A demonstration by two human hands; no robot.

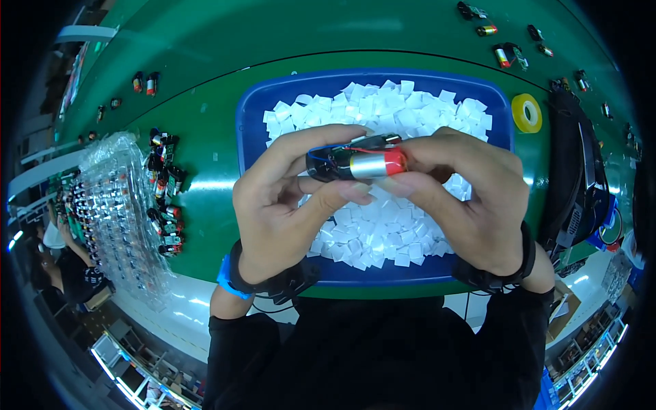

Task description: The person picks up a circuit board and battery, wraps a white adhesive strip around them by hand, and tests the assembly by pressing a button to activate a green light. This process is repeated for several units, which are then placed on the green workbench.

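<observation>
Between both hands, above a blue tray (251, 109), I hold a small battery assembly (369, 165). It has a silver cylindrical cell with a red right end, a black left part, and thin red and blue wires along its upper side. My left hand (287, 195) grips the black end between thumb and fingers. The red end is pinched by my right hand (471, 191), thumb below and index finger above. Many small white square pieces (383, 236) fill the tray beneath. Part of the assembly is hidden by my fingertips.
On the green table (219, 225), a row of similar battery assemblies (164, 184) lies left of the tray, beside a clear plastic tray of parts (123, 212). A yellow tape roll (527, 113) and a black bag (570, 164) are at the right. More assemblies (502, 56) lie at the back.
</observation>
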